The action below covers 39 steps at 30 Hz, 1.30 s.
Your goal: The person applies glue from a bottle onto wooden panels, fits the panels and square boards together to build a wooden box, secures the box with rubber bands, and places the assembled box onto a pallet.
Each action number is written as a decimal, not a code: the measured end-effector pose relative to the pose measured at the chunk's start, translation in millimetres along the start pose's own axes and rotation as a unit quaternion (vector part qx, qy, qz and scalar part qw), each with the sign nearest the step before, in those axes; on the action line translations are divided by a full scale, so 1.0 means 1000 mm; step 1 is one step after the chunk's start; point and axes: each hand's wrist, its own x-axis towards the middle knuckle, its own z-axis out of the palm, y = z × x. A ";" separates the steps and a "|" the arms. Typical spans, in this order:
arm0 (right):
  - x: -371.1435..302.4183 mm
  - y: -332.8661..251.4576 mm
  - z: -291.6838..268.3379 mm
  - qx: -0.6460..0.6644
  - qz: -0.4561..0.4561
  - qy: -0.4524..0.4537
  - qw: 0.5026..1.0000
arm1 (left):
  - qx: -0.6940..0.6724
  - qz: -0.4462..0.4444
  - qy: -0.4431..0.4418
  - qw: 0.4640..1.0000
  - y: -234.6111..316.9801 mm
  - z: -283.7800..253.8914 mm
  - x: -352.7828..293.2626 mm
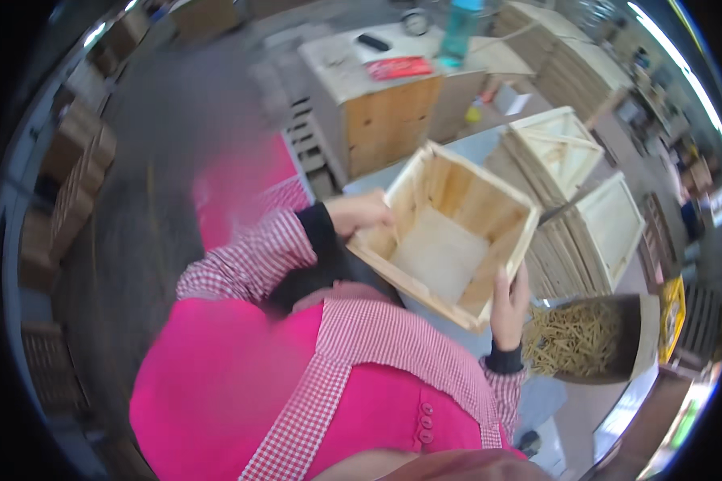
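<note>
An open-topped square wooden box [441, 248] with slanting sides is held in front of me, tilted so that its pale bottom shows. My left hand [365, 213] grips its left rim, fingers closed over the edge. On the right side my right hand [508, 309] clasps the wall near the lower corner, fingers along the outside. Nothing lies inside the box.
Stacked wooden panels and frames [590, 232] stand to the right. Below them a carton [646, 341] holds many small wooden pieces [573, 337]. Beyond is a wooden cabinet [389, 120] with a red packet [399, 67] and a teal bottle [457, 36]. A pink crate [257, 192] sits at the left.
</note>
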 end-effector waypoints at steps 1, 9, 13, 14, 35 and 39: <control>0.010 -0.008 0.015 0.013 -0.029 -0.029 0.999 | -0.058 0.015 -0.003 0.998 -0.014 -0.013 -0.023; 0.050 -0.033 0.179 0.042 -0.160 -0.309 0.937 | -0.131 -0.081 0.297 0.942 -0.131 -0.102 -0.237; 0.044 -0.008 0.207 0.002 -0.165 -0.373 0.913 | -0.222 -0.126 0.426 0.868 -0.186 -0.130 -0.286; 0.043 0.004 0.208 -0.025 -0.153 -0.394 0.906 | -0.270 -0.136 0.457 0.837 -0.203 -0.143 -0.288; -0.028 0.151 0.297 -0.167 0.393 -0.108 0.898 | -0.404 -0.168 0.398 0.806 -0.403 -0.572 0.009; -0.036 0.150 0.306 -0.182 0.445 -0.102 0.871 | -0.418 -0.225 0.393 0.787 -0.427 -0.600 0.035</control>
